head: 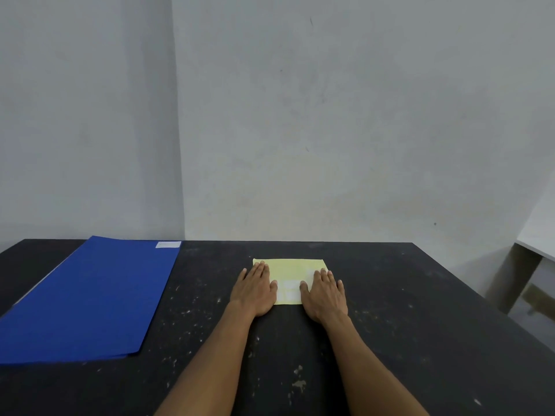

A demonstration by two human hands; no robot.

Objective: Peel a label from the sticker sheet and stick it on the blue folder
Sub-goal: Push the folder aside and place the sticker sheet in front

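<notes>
So from the head cam, there's a black table (390,310) filling the lower half of the frame, pretty scuffed up with little white flecks all over. The sticker sheet (292,270) is a pale yellow rectangle sitting just right of center, flat on the table, with a few white labels showing on it in the gap between the hands. Both hands are lying palm-down on it, fingers stretched out flat and close together, not gripping anything. The left hand (255,291) covers the sheet's left edge, half on the sheet and half on the table, and the right hand (324,294) does the same on the sheet's right side. Thumbs point in toward each other with a bit of sheet showing between them. The blue folder (90,298) is over in the lower left of the frame, lying closed and flat, well apart from the sheet. It has a small white label (168,244) at its far right corner. Plain grey wall (330,115) behind everything.
</notes>
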